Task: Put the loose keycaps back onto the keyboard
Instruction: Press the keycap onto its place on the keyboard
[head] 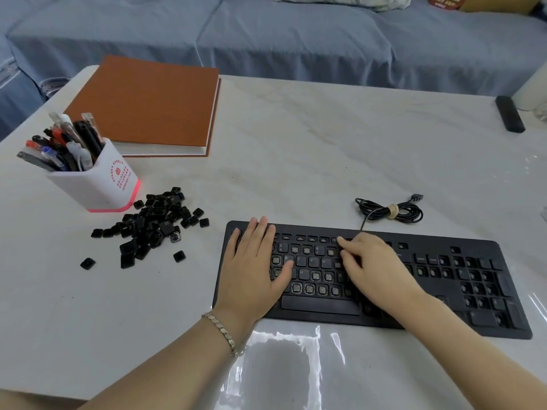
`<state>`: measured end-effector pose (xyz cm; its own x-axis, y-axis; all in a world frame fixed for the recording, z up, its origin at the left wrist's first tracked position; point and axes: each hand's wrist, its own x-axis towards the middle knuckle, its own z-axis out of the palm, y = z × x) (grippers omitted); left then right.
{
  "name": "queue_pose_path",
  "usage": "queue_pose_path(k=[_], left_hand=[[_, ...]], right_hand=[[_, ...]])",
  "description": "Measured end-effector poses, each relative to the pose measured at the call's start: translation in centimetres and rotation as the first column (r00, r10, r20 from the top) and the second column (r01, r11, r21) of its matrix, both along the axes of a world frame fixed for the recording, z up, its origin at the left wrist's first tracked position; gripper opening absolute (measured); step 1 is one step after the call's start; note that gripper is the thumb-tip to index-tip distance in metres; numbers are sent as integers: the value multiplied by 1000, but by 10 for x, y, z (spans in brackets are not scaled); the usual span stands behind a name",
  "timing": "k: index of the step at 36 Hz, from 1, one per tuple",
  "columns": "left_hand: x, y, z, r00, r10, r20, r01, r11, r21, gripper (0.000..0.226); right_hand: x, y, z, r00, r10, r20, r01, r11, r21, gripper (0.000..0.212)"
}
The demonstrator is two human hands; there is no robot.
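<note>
Broadly, the pale marbled tabletop carries everything. The black keyboard lies along its near edge, towards the right, with many sockets bare in the letter rows and the number pad. A thick orange binder sits at the far left corner, and a white pen cup stands in front of it by the left edge. The left hand lies flat and spread over the keyboard's left end with its fingers straight, holding nothing; I judge that it steadies the board. The right hand rests over the middle rows with its fingers bent down onto the keys. I cannot tell whether a cap sits under them. The loose keycaps lie heaped between the pen cup and the keyboard's left end, many of them hollow side up. A coiled cable rests just beyond the keyboard's far edge, and a dark remote lies near the far right corner. One stray cap lies apart from the heap, towards the near edge. The caps look light, hard and smooth, so they should slip easily. Each is best pinched by two opposite sides, turned hollow side down and pressed straight onto its socket, since a skewed push could strain the small clips.
</note>
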<state>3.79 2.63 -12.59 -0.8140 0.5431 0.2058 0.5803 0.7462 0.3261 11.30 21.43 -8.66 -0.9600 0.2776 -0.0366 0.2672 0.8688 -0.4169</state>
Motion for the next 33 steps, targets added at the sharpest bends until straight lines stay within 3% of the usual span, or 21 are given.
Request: queue_pose_path(k=[2, 3, 4, 6, 8, 17, 26, 33], left_hand=[[0, 0, 0, 1000, -2, -2, 2, 1000, -3, 61], [0, 0, 0, 1000, -2, -3, 2, 1000, -5, 61], [0, 0, 1, 1000, -1, -6, 1, 1000, -8, 61], [0, 0, 1, 1000, 0, -11, 0, 1000, -18, 62], [0, 0, 2, 1000, -1, -12, 1, 1000, -25, 62], [0, 0, 1, 1000, 0, -5, 0, 999, -54, 63], [-1, 0, 1, 1000, 2, 11, -2, 997, -74, 64], [-1, 0, 1, 1000, 2, -11, -2, 997, -74, 63]], right_hand=[[6, 5, 9, 976, -218, -4, 207, 931, -301, 27], [9, 9, 12, 935, -354, 3, 311, 819, -482, 27], [12, 12, 16, 887, -460, 37, 360, 640, -679, 29], [18, 18, 24, 816, -565, 120, 323, 274, -906, 37], [27, 22, 32, 786, -606, 120, 265, 155, -952, 41], [56, 24, 38, 744, -660, 101, 235, 118, -965, 22], [60, -1, 39, 807, -559, 192, 273, 64, -960, 21], [55, -33, 47, 873, -468, 138, 183, 52, -982, 26]])
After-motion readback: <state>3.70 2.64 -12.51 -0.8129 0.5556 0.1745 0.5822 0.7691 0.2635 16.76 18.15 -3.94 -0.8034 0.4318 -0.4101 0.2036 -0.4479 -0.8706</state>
